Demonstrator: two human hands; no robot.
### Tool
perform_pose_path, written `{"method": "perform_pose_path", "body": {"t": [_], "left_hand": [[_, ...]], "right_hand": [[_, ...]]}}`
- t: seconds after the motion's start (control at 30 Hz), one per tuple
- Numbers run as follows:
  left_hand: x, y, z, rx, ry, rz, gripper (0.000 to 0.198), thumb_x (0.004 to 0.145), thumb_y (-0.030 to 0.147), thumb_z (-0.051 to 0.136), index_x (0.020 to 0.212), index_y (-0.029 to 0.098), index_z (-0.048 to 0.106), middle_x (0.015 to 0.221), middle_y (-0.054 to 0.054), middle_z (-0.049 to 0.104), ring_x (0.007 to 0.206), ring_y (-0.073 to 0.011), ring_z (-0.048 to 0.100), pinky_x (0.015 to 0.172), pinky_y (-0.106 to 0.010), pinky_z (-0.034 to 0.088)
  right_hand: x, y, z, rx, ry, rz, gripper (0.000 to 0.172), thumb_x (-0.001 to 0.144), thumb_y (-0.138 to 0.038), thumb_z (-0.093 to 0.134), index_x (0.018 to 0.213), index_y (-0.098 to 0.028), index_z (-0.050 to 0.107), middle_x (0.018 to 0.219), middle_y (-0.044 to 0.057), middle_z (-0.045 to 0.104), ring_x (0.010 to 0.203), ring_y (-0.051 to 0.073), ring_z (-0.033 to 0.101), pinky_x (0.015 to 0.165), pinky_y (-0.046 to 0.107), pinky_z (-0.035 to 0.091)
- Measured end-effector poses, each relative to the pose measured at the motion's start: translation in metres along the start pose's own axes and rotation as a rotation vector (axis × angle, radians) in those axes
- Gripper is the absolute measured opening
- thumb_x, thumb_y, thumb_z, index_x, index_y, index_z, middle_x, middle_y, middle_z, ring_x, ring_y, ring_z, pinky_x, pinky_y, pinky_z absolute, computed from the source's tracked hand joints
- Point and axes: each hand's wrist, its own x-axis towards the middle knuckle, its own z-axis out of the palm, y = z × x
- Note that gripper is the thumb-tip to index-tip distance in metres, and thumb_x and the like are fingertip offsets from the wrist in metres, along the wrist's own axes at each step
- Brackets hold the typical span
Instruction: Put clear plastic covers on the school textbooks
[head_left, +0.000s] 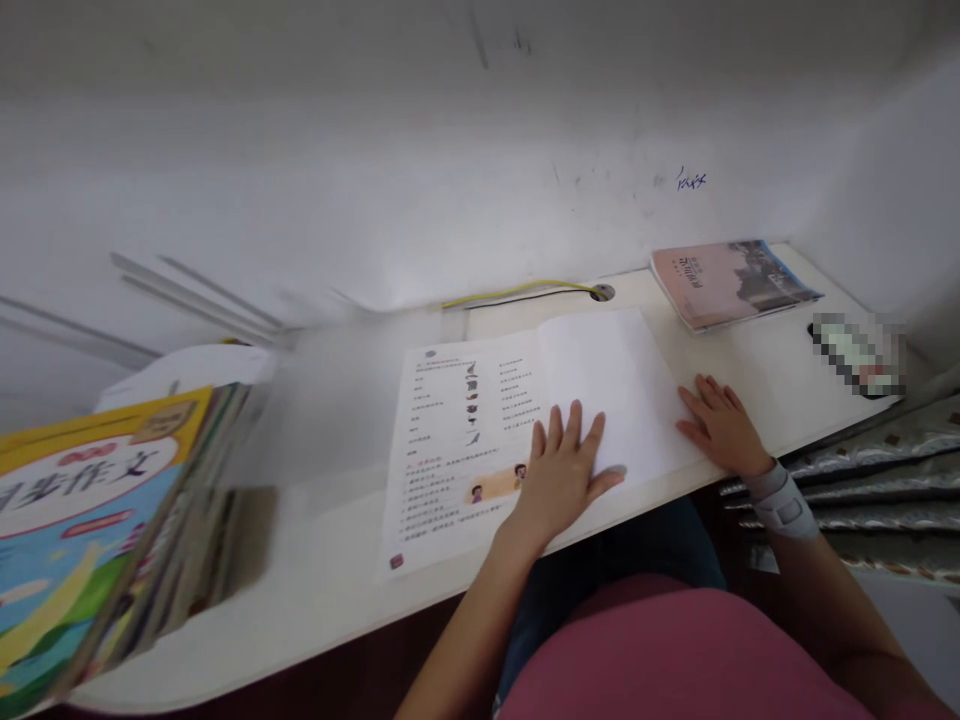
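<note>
An open workbook (450, 490) lies flat on the white desk, its left page printed with text and small pictures, while the right side is a blank white sheet (600, 360). My left hand (562, 465) rests with spread fingers across the lower middle of the workbook, over the inner edge of the printed page. My right hand (724, 425), a grey band (784, 505) around its wrist, lies flat with fingers apart at the right edge of the blank sheet. Neither hand grips anything.
A stack of books (97, 540) with a yellow and blue cover stands at the left. Behind, a yellow cable (525, 291) runs into a desk hole (602, 293). A pinkish book (731, 285) and a blurred-out phone-like object (855, 355) lie at the right. Silvery patterned fabric (885, 470) hangs beside the desk (315, 560).
</note>
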Motion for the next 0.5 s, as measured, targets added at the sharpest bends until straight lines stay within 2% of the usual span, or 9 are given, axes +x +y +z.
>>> {"method": "perform_pose_path", "body": {"t": [0.07,0.17,0.5], "left_hand": [[0.006,0.0,0.001,0.027,-0.073,0.021,0.077,0.084,0.066,0.035,0.143,0.016,0.032,0.15,-0.022,0.022,0.138,-0.0418,0.014,0.106,-0.06,0.022],[0.01,-0.001,0.0,0.046,-0.138,0.061,0.075,0.086,0.063,0.034,0.143,0.014,0.032,0.15,-0.022,0.021,0.139,-0.0388,0.014,0.109,-0.058,0.018],[0.014,-0.005,0.001,0.009,-0.151,0.11,0.076,0.087,0.064,0.029,0.145,0.015,0.026,0.152,-0.018,0.018,0.141,-0.0325,0.012,0.11,-0.058,0.013]], "right_hand": [[0.0,0.0,0.0,-0.001,-0.011,0.006,0.054,0.092,-0.048,0.038,0.137,-0.017,0.044,0.145,0.02,0.037,0.134,0.03,0.033,0.105,0.048,0.029],[0.001,0.0,-0.001,0.0,-0.028,0.007,0.055,0.092,-0.048,0.037,0.137,-0.017,0.043,0.145,0.02,0.036,0.135,0.03,0.032,0.105,0.047,0.029],[0.0,0.001,-0.001,0.009,-0.031,-0.012,0.051,0.092,-0.049,0.04,0.136,-0.024,0.045,0.147,0.019,0.034,0.134,0.032,0.033,0.104,0.048,0.029]]}}
